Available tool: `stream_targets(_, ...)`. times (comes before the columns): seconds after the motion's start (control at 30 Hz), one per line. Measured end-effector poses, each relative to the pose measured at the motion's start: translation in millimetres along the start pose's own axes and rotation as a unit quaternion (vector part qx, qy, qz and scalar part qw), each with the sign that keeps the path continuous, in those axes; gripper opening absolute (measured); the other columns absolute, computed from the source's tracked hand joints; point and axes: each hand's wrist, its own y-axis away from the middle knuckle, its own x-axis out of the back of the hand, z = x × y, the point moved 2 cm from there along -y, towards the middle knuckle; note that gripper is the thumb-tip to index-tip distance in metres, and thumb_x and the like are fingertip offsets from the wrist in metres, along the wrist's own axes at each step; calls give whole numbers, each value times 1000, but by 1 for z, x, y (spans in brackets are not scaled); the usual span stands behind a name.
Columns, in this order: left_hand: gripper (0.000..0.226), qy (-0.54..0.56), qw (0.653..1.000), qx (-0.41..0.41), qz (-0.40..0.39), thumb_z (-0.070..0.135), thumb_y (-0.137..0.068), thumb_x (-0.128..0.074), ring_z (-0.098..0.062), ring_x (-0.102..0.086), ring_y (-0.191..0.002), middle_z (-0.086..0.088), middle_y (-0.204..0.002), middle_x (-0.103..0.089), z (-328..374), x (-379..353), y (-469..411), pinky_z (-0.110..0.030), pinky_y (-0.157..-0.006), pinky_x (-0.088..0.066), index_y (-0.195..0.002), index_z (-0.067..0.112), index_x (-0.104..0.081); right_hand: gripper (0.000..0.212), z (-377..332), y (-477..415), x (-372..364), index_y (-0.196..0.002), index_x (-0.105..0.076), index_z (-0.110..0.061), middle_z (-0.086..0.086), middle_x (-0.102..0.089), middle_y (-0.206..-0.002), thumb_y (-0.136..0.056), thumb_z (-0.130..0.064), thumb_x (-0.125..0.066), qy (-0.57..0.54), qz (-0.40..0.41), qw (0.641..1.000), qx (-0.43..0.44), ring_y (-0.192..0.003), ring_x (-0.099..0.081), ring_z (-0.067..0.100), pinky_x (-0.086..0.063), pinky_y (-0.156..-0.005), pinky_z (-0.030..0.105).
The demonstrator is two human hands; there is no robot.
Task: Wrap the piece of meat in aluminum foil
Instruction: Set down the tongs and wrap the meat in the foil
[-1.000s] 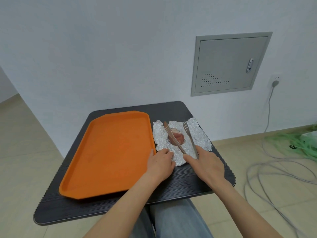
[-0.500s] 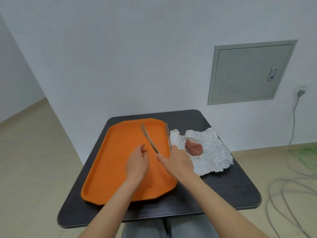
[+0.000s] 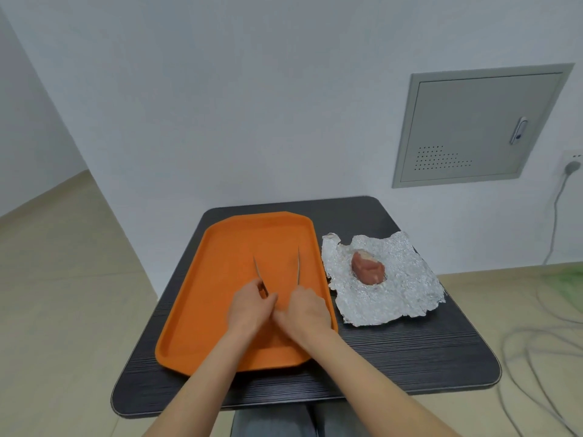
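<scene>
A pink piece of meat [image 3: 368, 271] lies in the middle of a crinkled sheet of aluminum foil [image 3: 397, 294], spread flat on the dark table to the right of an orange tray [image 3: 220, 253]. Metal tongs [image 3: 298, 266] rest low over the tray, arms spread, tips pointing away from me. My right hand [image 3: 304, 313] grips the tongs' near end. My left hand [image 3: 250, 305] touches the left arm of the tongs beside it. Both hands are over the tray, well left of the foil.
The dark table [image 3: 410, 357] has rounded corners and stands against a white wall. A grey metal wall panel [image 3: 479, 124] is at the right. Cables [image 3: 536, 342] trail on the floor to the right, from a wall socket [image 3: 572, 165].
The tongs have gone from over the meat on the foil leftward to the tray and are now low on it. Both hands moved left with them. The meat stays on the foil.
</scene>
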Motion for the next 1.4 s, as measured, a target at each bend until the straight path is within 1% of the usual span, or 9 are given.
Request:
stream_targets(0.3, 34, -11, 1000, 15, -6, 25, -82, -57, -30, -61, -109, -10, -115, -66, -3, -3, 1, -39, -92, -50, -112, 12, -62, 70, 5, 3, 1, -124, -51, -1, 17, -56, -125, -84, -58, -52, 10, -10, 1000, 6, -115, -56, 37, -47, -90, 39)
stream_targets(0.47, 59, -35, 999, 7, 37, 28, -84, -58, -31, -46, -122, -14, -131, -42, 11, -5, 4, -41, -101, -43, -136, 6, -42, 68, 12, 4, 19, -122, -51, -3, 16, -57, -122, -82, -59, -53, 6, 17, 1000, 15, -112, -57, 37, -48, -88, 41)
stream_targets(0.67, 44, -74, 991, -94, 56, 25, -87, -55, -27, -47, -122, -9, -129, -47, 59, -25, 11, -40, -99, -44, -129, 13, -50, 37, 38, 1, 61, -121, -53, -11, 11, -53, -124, -95, -35, -44, 43, 90, 993, 56, -109, -57, 35, -46, -83, 41)
stream_targets(0.77, 33, -117, 986, -119, 29, 28, -87, -52, -26, -49, -116, -7, -122, -49, 78, -43, 15, -40, -92, -46, -117, 16, -57, 34, 65, -8, 83, -127, -52, -15, 6, -50, -132, -95, -23, -42, 44, 130, 990, 28, -115, -53, 30, -45, -81, 37)
stream_targets(0.9, 28, -195, 973, -125, -9, 30, -86, -51, -26, -50, -109, -8, -117, -49, 92, -62, 17, -39, -87, -48, -106, 12, -60, 32, 105, -19, 108, -121, -57, -15, 9, -52, -122, -93, -16, -40, 54, 156, 986, -11, -109, -52, 28, -38, -72, 33)
stream_targets(1.03, 31, -288, 948, -130, -22, 33, -88, -49, -28, -48, -110, -10, -120, -46, 99, -75, 15, -37, -82, -44, -105, 9, -60, 36, 134, -28, 122, -129, -51, -14, 10, -46, -132, -95, -20, -45, 81, 153, 984, -44, -122, -40, 28, -42, -84, 37)
stream_targets(1.13, 31, -346, 928, -134, -29, 33, -91, -46, -27, -48, -111, -10, -124, -44, 106, -82, 12, -33, -76, -38, -105, 9, -61, 35, 149, -35, 125, -127, -52, -14, 10, -45, -131, -93, -18, -48, 113, 157, 979, -58, -120, -40, 29, -40, -90, 36)
stream_targets(1.23, 39, -388, 911, -130, -43, 41, -93, -43, -27, -49, -112, -11, -128, -42, 110, -89, 10, -34, -79, -39, -108, 10, -61, 31, 162, -39, 129, -122, -52, -15, 10, -43, -130, -91, -18, -49, 124, 148, 977, -93, -117, -41, 30, -38, -90, 36)
stream_targets(1.4, 46, -365, 925, -87, -64, 47, -89, -44, -27, -52, -110, -10, -126, -44, 110, -95, 6, -36, -82, -43, -111, 10, -60, 38, 177, -44, 131, -130, -44, -16, 12, -39, -132, -92, -21, -48, 81, 99, 982, -138, -116, -46, 32, -40, -85, 36)
